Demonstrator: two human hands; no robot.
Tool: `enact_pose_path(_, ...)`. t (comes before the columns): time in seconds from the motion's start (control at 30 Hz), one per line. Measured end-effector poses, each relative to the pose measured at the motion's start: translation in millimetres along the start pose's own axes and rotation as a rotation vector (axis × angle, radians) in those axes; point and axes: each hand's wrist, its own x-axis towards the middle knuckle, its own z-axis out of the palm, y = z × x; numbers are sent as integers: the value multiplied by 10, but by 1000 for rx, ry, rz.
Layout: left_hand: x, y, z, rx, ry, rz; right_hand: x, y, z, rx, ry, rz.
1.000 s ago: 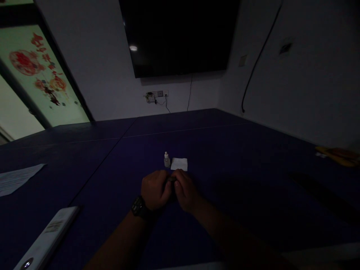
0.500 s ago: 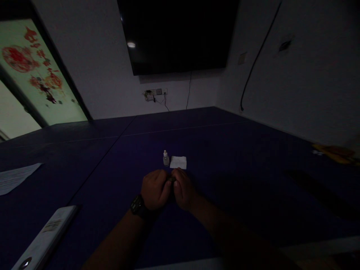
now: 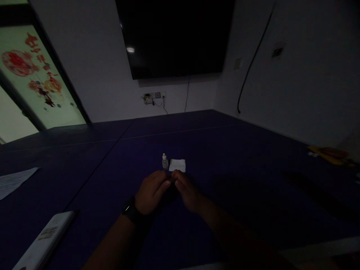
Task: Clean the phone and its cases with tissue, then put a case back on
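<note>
My left hand [image 3: 151,190], with a dark watch [image 3: 131,210] on its wrist, and my right hand [image 3: 188,190] meet at the fingertips over the table. Both are closed on a small dark object [image 3: 172,180] pinched between them; it is too dim and too covered to name. Just beyond the fingers stands a small clear dropper bottle [image 3: 165,163] with a white cap, upright. Beside it on the right lies a white folded tissue or cloth [image 3: 177,165], close to my right fingertips but apart from them.
The dark blue table [image 3: 118,187] reaches to the wall. At left lie a printed sheet [image 3: 17,182] and a long white box [image 3: 43,240]. Yellow items [image 3: 332,154] sit at the far right edge. A large black screen [image 3: 177,37] hangs above wall sockets [image 3: 154,96].
My hands have flattened somewhat, with the fingers straighter and the wrists farther apart. The small dark object stays between the fingertips. The camera view has shifted slightly.
</note>
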Motion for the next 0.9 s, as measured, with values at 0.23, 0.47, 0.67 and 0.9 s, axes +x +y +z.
enact_pose_path(0.23,-27,11,-17,-207,-49,-105,48,-25,-50,40,-51,48)
enact_pose_path(0.47,-211,20,30,-324,11,-152,99,-150,-26,24,-108,47)
enact_pose_path(0.67,-309,11,24,-359,22,-170,114,-247,-52,31,-205,26)
enact_pose_path(0.9,-378,-42,19,-412,7,-158,114,-275,-38,28,-250,1)
